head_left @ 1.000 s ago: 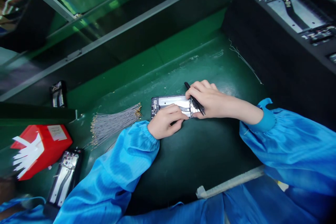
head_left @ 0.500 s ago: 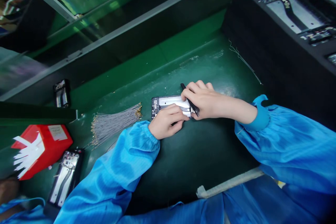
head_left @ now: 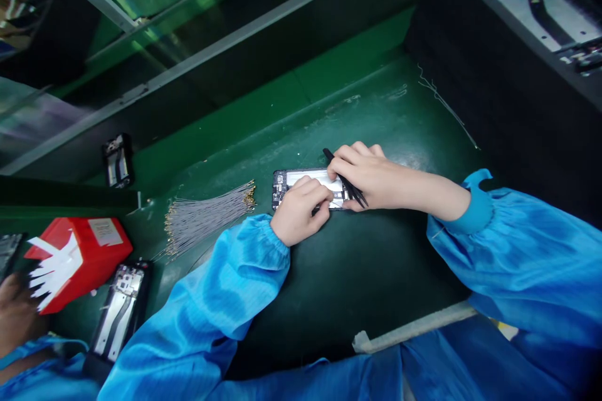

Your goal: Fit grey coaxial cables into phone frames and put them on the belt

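An opened phone chassis (head_left: 292, 177) with a bare circuit board and silvery plate lies flat on the green bench, partly covered by both hands. My left hand (head_left: 305, 210) rests over its near side, thumb and fingers pinched together. A thin line shows by those fingertips, but what they hold is hidden. In my right hand (head_left: 364, 172) is a pair of black tweezers (head_left: 353, 191), slanted across the palm, while thumb and fingertips press at the phone's right end. Left of the phone lies a bundle of thin grey cables (head_left: 209, 216) with gold-coloured ends.
A red box (head_left: 101, 263) with white paper strips stands at left, beside another opened phone (head_left: 115, 319). Further back lies a smaller-looking phone (head_left: 117, 161). A black foam tray (head_left: 451, 31) holding phones rises at right, near loose cables (head_left: 446, 106). A co-worker's hand (head_left: 19, 313) shows at lower left.
My left fingers have drawn back slightly from the phone's right end and curled more. The tweezers' tips have swung a little right. A co-worker's hand has come further in at left.
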Tool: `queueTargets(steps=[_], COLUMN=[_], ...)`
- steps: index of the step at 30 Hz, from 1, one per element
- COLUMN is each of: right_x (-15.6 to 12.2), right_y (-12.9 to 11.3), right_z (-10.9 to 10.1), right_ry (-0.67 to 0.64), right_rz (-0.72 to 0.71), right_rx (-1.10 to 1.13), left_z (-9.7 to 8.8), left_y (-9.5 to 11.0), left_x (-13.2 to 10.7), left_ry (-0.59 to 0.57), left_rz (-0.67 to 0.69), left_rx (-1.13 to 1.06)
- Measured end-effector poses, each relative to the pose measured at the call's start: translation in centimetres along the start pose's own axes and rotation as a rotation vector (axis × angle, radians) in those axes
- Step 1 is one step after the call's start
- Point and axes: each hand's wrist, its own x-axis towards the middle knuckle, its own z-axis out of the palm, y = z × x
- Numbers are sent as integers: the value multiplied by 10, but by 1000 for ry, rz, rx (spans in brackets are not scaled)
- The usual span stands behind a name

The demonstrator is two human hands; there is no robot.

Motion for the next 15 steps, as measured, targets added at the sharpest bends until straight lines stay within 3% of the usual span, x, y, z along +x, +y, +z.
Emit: queueTargets(steps=[6,15], right_x=[4,2], right_y=[-7,-6], right_z=[-2,3], right_ry=[-45,-6], right_rz=[45,75], right_rx=[-69,-7], left_z=[-1,-5], left_y=[-1,-3], left_x=[0,-2], left_ry=[-8,-39], left_rz=[3,123], left_rx=[-8,-101])
